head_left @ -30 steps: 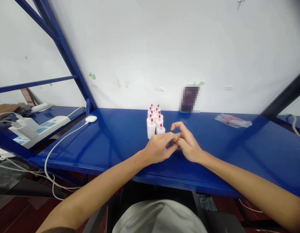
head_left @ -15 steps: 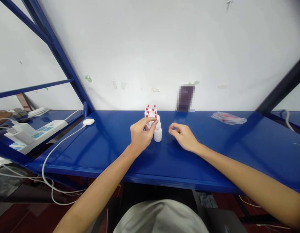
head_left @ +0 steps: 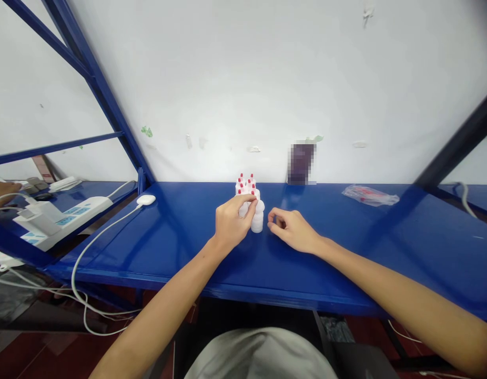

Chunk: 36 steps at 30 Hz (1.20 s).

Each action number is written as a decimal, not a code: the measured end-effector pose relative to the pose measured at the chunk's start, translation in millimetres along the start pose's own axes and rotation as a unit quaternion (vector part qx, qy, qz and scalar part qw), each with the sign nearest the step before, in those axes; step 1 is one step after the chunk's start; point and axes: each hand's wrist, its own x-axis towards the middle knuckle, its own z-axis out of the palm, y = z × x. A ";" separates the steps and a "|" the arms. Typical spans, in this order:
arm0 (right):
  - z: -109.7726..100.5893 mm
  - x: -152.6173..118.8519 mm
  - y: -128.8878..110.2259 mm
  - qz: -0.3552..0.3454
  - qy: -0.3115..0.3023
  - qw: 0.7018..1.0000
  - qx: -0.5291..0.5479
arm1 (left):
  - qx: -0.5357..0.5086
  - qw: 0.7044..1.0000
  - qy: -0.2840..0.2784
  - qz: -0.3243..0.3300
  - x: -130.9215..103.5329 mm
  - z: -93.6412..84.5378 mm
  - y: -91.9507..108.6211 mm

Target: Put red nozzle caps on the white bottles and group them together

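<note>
Several small white bottles with red tips point(head_left: 241, 185) stand close together at the middle of the blue table point(head_left: 180, 226). A white bottle point(head_left: 257, 223) stands at the front of this group, upright on the tabletop. My left hand point(head_left: 232, 222) is closed, with thumb and index finger pinched at the top of that front bottle; the hand covers part of the bottles behind. Just to the right, my right hand point(head_left: 293, 230) has loosely curled fingers with a gap before the thumb. Nothing shows in it, and it is apart from the bottle.
A clear plastic bag with red pieces point(head_left: 370, 195) lies at the right. A blurred dark panel point(head_left: 301, 164) leans on the wall. At the left are a white cabled device point(head_left: 145, 200), a power strip point(head_left: 75, 213) and another person's hand point(head_left: 2, 192).
My right hand has moved slightly left, toward the front bottle, and its thumb and index finger have parted. My left hand stays at the bottle's top. The view has shifted slightly.
</note>
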 end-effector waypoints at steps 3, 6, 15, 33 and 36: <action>1.7 1.0 1.1 0.008 -0.021 0.999 -0.028 | 0.001 1.000 -0.015 0.006 -0.6 1.8 -0.3; 5.9 4.8 3.1 0.006 -0.015 0.998 -0.061 | 0.010 1.000 -0.020 0.011 -1.0 1.6 2.1; 17.3 16.0 5.8 0.000 -0.034 0.998 -0.047 | 0.014 0.992 0.056 -0.116 21.5 -24.0 -42.0; 8.3 5.7 0.3 0.039 0.063 0.996 -0.042 | 0.052 0.965 -0.210 -0.150 6.1 -23.0 -85.7; 14.3 11.4 -1.0 0.039 0.058 0.997 -0.045 | 0.049 0.966 -0.212 -0.141 7.3 -22.9 -83.7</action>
